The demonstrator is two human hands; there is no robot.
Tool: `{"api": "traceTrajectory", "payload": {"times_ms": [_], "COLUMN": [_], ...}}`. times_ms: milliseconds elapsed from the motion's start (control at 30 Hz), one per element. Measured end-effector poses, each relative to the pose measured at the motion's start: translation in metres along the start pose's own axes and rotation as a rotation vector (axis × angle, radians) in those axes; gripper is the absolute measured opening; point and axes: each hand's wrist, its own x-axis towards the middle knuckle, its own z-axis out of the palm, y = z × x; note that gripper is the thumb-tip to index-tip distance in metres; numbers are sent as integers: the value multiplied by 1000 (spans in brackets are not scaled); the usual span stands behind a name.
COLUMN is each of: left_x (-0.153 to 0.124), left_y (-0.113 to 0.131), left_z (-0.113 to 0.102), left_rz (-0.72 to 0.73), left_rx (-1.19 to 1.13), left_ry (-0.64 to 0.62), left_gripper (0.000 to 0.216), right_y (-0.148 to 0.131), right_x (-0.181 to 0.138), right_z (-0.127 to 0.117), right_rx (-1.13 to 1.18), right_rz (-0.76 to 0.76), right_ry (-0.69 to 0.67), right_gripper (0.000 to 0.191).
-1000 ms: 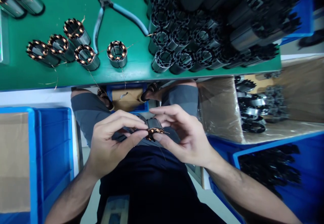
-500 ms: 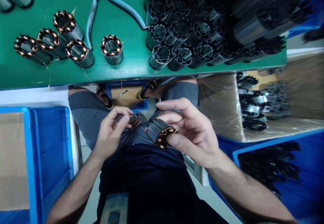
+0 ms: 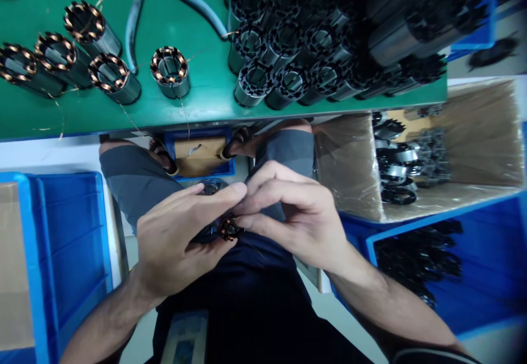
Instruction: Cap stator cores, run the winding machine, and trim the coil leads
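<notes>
Above my lap, both hands meet around a motor stator (image 3: 227, 229), a dark cylinder with copper windings at the end that faces me. My left hand (image 3: 181, 232) curls about it from the left, fingers over the top and thumb below. From the right, my right hand (image 3: 294, 210) has thumb and fingertips closed at the stator's rim; whether a wire is between them I cannot tell. Most of the stator's body is hidden by my hands. Behind them, a clear round container (image 3: 212, 185) shows in part.
On the green bench (image 3: 206, 103) stand several copper-wound stators (image 3: 171, 73), blue-handled pliers (image 3: 134, 29) and a dense block of black stators (image 3: 253, 84). To the right is a lined carton (image 3: 346, 161) of metal parts above a blue crate (image 3: 486, 265). Another blue crate (image 3: 69, 232) flanks me at left.
My left hand has moved right and closed around the stator. My right hand has brought the stator left, toward the middle of my lap. The view has shifted slightly.
</notes>
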Motion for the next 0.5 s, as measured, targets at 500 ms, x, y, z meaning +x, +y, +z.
{"api": "traceTrajectory", "payload": {"times_ms": [500], "left_x": [4], "left_y": [5], "left_z": [-4], "left_rz": [-107], "left_rx": [-19], "left_ry": [194], "left_gripper": [40], "right_y": [15], "right_x": [-19], "right_z": [24], "right_rx": [-65], "right_rz": [-149], "right_ry": [203], "right_gripper": [8]}}
